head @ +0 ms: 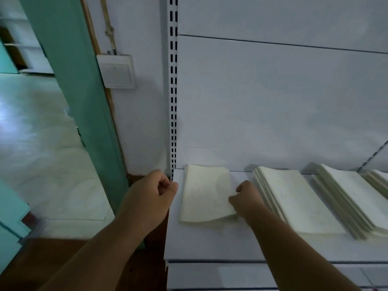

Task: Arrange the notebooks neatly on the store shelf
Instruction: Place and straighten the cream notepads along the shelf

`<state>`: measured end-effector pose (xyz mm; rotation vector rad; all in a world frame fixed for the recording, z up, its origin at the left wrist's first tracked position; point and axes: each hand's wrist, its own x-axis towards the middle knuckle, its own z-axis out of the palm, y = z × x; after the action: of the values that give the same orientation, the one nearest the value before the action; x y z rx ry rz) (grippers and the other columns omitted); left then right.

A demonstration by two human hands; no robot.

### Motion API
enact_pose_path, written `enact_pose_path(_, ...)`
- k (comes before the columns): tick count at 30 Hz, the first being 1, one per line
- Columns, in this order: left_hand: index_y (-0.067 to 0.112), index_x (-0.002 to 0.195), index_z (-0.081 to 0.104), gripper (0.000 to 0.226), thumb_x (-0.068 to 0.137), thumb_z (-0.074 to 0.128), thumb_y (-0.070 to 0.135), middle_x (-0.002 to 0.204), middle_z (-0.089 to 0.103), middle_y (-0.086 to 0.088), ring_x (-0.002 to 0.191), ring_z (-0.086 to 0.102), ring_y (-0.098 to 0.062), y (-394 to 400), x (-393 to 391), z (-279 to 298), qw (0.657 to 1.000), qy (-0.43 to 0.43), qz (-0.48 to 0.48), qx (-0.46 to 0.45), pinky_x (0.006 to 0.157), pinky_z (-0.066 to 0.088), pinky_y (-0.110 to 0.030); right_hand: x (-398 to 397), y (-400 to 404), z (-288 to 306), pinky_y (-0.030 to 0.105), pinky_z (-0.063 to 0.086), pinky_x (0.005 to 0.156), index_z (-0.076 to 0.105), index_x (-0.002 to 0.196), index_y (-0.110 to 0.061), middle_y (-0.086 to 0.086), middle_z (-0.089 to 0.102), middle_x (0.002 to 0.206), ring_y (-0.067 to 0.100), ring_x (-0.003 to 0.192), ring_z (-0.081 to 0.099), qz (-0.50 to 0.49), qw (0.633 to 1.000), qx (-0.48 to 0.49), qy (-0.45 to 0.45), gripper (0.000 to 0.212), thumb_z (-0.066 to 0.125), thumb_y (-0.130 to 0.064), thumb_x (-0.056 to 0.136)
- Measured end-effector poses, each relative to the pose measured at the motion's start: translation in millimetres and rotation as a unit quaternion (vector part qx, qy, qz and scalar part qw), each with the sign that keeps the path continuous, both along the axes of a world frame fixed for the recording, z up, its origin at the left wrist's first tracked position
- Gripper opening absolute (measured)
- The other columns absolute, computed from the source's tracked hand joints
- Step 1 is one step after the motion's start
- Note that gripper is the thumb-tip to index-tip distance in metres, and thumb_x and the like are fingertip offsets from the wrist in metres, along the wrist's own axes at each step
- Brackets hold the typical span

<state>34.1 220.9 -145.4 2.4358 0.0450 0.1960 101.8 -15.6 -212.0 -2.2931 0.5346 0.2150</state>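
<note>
White metal store shelf [210, 244], flat deck. Thin cream paper notebook [204, 194] lies at the shelf's left end, its near edge curling up. Right hand [245, 199] pinches the notebook's right edge, fingers curled on it. Left hand [155, 192] loosely fisted, grasping nothing, just off the shelf's left edge at 9 o'clock of the notebook. At 3 o'clock: fanned stack of cream notebooks [294, 200], then a second stack [357, 198]. Slotted white upright [173, 91] at 12 o'clock. White wall switch [116, 71] and teal door frame [79, 91] further left.
</note>
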Motion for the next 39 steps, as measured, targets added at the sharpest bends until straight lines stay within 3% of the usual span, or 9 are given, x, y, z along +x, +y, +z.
enact_pose_path(4, 0.030, 0.081, 0.053, 0.020, 0.094, 0.054, 0.045, 0.066, 0.058, 0.006, 0.059, 0.054, -0.006, -3.7, 4.8, -4.9, 0.999, 0.019, -0.036, -0.005, 0.060, 0.050, -0.025, -0.2, 8.8, 11.8, 0.024, 0.031, 0.045, 0.048, 0.071, -0.007, 0.009, 0.047, 0.060, 0.017, 0.040, 0.042, -0.145, 0.944, 0.295, 0.013, 0.027, 0.064, 0.005, 0.089)
enact_pose_path(9, 0.030, 0.096, 0.054, 0.018, 0.094, 0.054, 0.048, 0.084, 0.061, 0.010, 0.073, 0.058, -0.005, -2.5, 13.4, -6.8, 0.998, 0.036, -0.034, -0.026, 0.070, 0.052, -0.027, -3.6, 26.2, 18.9, 0.027, 0.035, 0.048, 0.057, 0.102, -0.003, 0.019, 0.060, 0.087, 0.025, 0.063, 0.048, -0.084, 0.944, 0.320, -0.006, 0.015, 0.054, 0.007, 0.091)
enact_pose_path(14, 0.019, 0.141, 0.040, 0.053, 0.097, 0.052, 0.047, 0.126, 0.056, 0.006, 0.106, 0.056, -0.013, -1.6, 26.7, -2.4, 0.982, 0.099, 0.013, -0.163, 0.085, 0.047, -0.032, -18.8, 21.5, 58.2, 0.044, 0.046, 0.076, 0.065, 0.108, -0.011, 0.014, 0.072, 0.104, 0.032, 0.089, 0.065, 0.018, 0.842, 0.525, -0.126, 0.012, 0.057, -0.009, 0.100)
enact_pose_path(16, 0.019, 0.127, 0.051, 0.029, 0.101, 0.049, 0.033, 0.108, 0.060, 0.007, 0.093, 0.058, -0.011, -5.3, 26.0, 0.0, 0.971, 0.072, 0.024, -0.225, 0.074, 0.051, -0.030, -15.0, 22.9, 51.6, 0.047, 0.053, 0.084, 0.069, 0.107, -0.009, 0.013, 0.075, 0.103, 0.031, 0.091, 0.070, -0.004, 0.888, 0.442, -0.123, 0.033, 0.050, -0.036, 0.104)
enact_pose_path(19, 0.025, 0.112, 0.048, 0.009, 0.104, 0.043, 0.027, 0.101, 0.058, 0.007, 0.087, 0.057, -0.010, -4.1, 21.9, 2.3, 0.970, 0.031, 0.055, -0.236, 0.067, 0.053, -0.030, -2.5, 27.3, 20.8, 0.042, 0.056, 0.085, 0.065, 0.110, -0.006, 0.015, 0.068, 0.105, 0.028, 0.090, 0.065, -0.016, 0.999, 0.021, -0.036, 0.062, 0.043, -0.063, 0.097)
enact_pose_path(21, 0.029, 0.112, 0.043, 0.008, 0.105, 0.041, 0.027, 0.100, 0.056, 0.010, 0.086, 0.056, -0.011, -0.7, 18.2, 1.2, 0.968, 0.029, 0.061, -0.241, 0.067, 0.055, -0.032, -0.3, 31.2, 1.2, 0.042, 0.052, 0.096, 0.056, 0.121, -0.006, 0.014, 0.058, 0.121, 0.030, 0.108, 0.058, 0.019, 0.988, -0.146, 0.046, 0.053, 0.055, -0.052, 0.093)
enact_pose_path(24, 0.031, 0.112, 0.041, 0.008, 0.105, 0.040, 0.027, 0.101, 0.056, 0.010, 0.087, 0.057, -0.012, 5.1, 12.4, -1.2, 0.967, 0.034, 0.056, -0.244, 0.063, 0.051, -0.028, 4.2, 34.2, -3.3, 0.037, 0.052, 0.090, 0.054, 0.116, -0.008, 0.011, 0.056, 0.117, 0.029, 0.109, 0.057, 0.031, 0.986, -0.147, 0.068, 0.040, 0.066, -0.032, 0.087)
enact_pose_path(33, 0.024, 0.114, 0.047, 0.012, 0.105, 0.041, 0.029, 0.105, 0.058, 0.003, 0.089, 0.057, -0.012, 7.6, 3.1, -1.7, 0.969, 0.056, 0.050, -0.236, 0.063, 0.046, -0.024, -5.0, 30.7, 15.1, 0.030, 0.053, 0.051, 0.059, 0.102, -0.019, 0.007, 0.070, 0.096, 0.025, 0.077, 0.067, 0.003, 0.984, 0.156, -0.083, 0.006, 0.062, -0.020, 0.097)
enact_pose_path(39, 0.023, 0.134, 0.039, 0.031, 0.104, 0.041, 0.029, 0.112, 0.057, 0.002, 0.090, 0.056, -0.009, -15.0, 9.2, 2.6, 0.974, 0.068, 0.001, -0.218, 0.073, 0.049, -0.030, -52.6, 20.2, 70.8, 0.055, 0.053, 0.093, 0.064, 0.121, -0.016, 0.011, 0.073, 0.113, 0.036, 0.104, 0.069, 0.014, 0.840, 0.527, -0.127, 0.022, 0.054, -0.024, 0.103)
